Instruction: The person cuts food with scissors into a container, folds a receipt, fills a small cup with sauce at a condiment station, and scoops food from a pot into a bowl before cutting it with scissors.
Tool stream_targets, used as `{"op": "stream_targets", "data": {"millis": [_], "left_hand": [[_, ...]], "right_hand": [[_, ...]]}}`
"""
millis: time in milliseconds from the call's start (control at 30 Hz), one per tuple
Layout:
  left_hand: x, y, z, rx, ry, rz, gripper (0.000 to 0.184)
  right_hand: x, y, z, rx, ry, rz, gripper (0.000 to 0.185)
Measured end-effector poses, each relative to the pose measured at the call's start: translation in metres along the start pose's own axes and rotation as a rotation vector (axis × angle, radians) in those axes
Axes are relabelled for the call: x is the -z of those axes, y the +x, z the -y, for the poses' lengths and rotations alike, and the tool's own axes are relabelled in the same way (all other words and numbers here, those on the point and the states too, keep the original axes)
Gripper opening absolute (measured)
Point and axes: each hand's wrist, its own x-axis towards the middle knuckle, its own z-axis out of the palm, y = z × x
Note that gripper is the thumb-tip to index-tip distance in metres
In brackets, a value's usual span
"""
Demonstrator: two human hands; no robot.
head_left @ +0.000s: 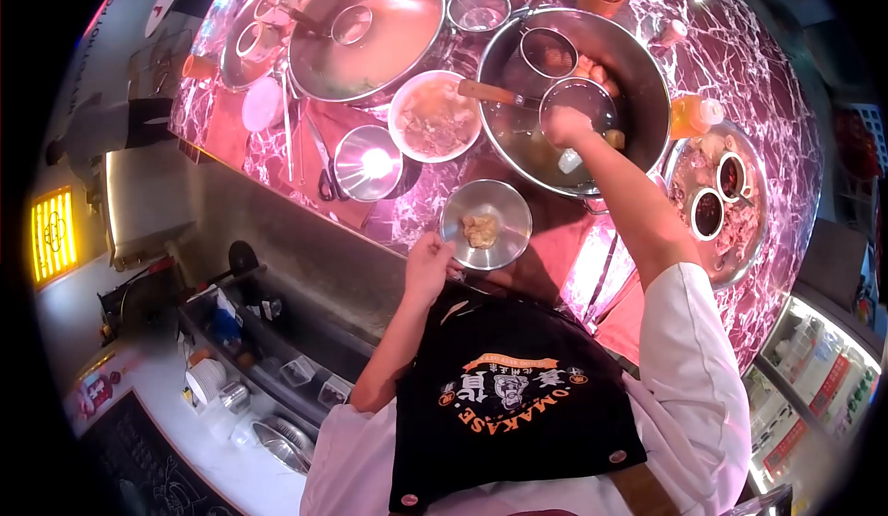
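Note:
My left hand (430, 262) grips the rim of a small metal bowl (511, 203), which has a piece of pale brown food (479, 231) in it. Over the large metal pot (495, 137), my right hand (566, 129) is closed at a round strainer (592, 86). What its fingers hold is hidden; a small whitish shape (570, 159) shows just below them. A wooden handle (490, 92) crosses the pot's left rim. Broth and chunks of food (599, 74) are in the pot, with another strainer (549, 52) at its far side.
To the left stand a white bowl of meat (435, 118), a shiny metal bowl (368, 165), scissors (326, 183) and a wide pot of pale broth (398, 26). On the right are a bottle (696, 116) and a meat tray (754, 211) bearing two cups of dark sauce (708, 214).

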Motion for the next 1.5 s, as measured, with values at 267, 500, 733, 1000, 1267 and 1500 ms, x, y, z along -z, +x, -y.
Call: {"op": "stream_targets", "data": {"millis": [267,500,733,1000,1267,1500], "left_hand": [[0.005,0.008,-0.014,-0.055,-0.02,-0.001,0.016],[0.009,0.018,-0.03,-0.059,-0.037,-0.028,0.017],[0.003,0.015,-0.035,0.007,-0.076,-0.037,0.013],[0.0,0.016,-0.003,0.003,-0.075,-0.025,0.012],[-0.002,0.029,0.043,0.058,-0.025,0.03,0.015],[0.002,0.029,0.01,-0.308,0.392,-0.146,0.017]], "right_hand": [[-0.009,0.013,-0.063,0.316,0.378,-0.024,0.017],[0.014,-0.037,-0.077,0.425,0.829,0.06,0.009],[0.065,-0.144,-0.03,0.53,0.593,-0.114,0.015],[0.099,-0.194,-0.03,0.138,0.006,-0.289,0.017],[0.079,-0.074,-0.088,-0.191,-0.022,-0.37,0.02],[0.087,-0.076,-0.041,0.054,-0.156,0.108,0.027]]}}
